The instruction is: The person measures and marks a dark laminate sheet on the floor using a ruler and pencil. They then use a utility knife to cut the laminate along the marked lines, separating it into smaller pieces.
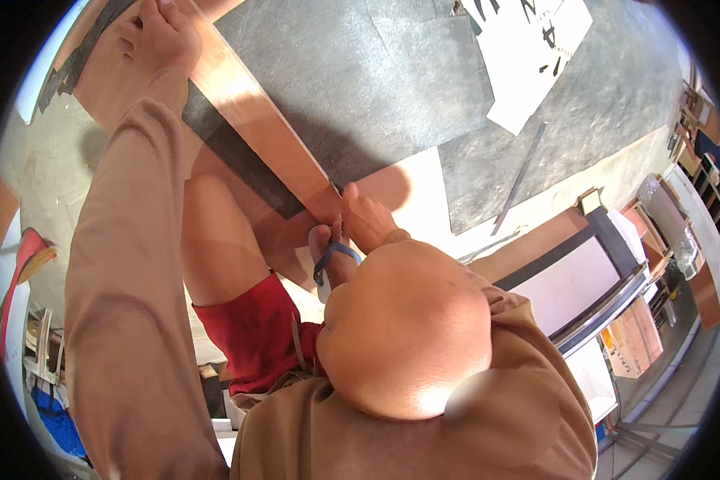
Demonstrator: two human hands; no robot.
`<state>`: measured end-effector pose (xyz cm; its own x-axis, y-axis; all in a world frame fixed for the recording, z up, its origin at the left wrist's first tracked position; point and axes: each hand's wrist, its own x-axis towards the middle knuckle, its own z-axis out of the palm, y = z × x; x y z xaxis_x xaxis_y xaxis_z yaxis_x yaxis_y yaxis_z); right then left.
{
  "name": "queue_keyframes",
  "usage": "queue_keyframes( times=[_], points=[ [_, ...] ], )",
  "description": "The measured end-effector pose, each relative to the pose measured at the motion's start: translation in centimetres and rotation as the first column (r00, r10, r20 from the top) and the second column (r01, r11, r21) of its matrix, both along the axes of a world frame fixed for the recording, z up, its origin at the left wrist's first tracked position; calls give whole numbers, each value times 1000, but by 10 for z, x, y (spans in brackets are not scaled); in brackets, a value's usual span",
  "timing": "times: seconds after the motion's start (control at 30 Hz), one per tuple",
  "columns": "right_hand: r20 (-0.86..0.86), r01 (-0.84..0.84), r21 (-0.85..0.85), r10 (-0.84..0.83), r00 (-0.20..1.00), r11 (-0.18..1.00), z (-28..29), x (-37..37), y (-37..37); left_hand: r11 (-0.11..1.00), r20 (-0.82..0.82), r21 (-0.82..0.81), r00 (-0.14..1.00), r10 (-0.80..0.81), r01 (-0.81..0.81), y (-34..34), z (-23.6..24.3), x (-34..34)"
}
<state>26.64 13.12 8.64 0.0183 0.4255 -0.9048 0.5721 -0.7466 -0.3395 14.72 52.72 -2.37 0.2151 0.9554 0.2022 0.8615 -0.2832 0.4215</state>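
Observation:
A long, narrow wooden strip [264, 120] with a pale edge slants from the upper left toward the middle, over black sheet and brown board. My left hand [162, 38] bears on its far part with curled fingers, near the picture's upper edge. Close to the strip's near end is my right hand [366, 216], its fingers closed. A small dark bit shows by the fingertips, but what they hold is hidden. Beside that hand my foot [336, 254], in a sandal with a blue strap, rests at the strip's near end.
A large black sheet [360, 88] spreads ahead. White paper [532, 60] with black markings and a thin dark bar [522, 178] lie on it. At right stands a dark-framed panel [564, 284] near stacked boards. A red-handled brush [30, 252] is at far left.

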Motion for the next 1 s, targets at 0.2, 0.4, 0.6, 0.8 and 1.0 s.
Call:
queue_keyframes(
  times=[0.2,0.4,0.6,0.8,1.0],
  points=[
    [19,36,-121,-34,999,992,-6,-8,-59,998,-105,-30,993,57,-60,4,-12,-11],
    [137,47,284,-89,987,958,-2,16,-92,1000,-10,-12,1000,3,-3,3,-27,-14],
    [-83,422,62,-417,905,905,15,22,-115,998,-57,-54,998,31,-34,4,-15,-10],
    [420,26,41,-40,907,999,33,36,-150,993,-57,-90,996,73,-78,-3,-7,1],
    [159,920,332,-974,163,208,-54,47,-22,996,-43,-76,998,41,-44,2,-16,0]
  ],
)
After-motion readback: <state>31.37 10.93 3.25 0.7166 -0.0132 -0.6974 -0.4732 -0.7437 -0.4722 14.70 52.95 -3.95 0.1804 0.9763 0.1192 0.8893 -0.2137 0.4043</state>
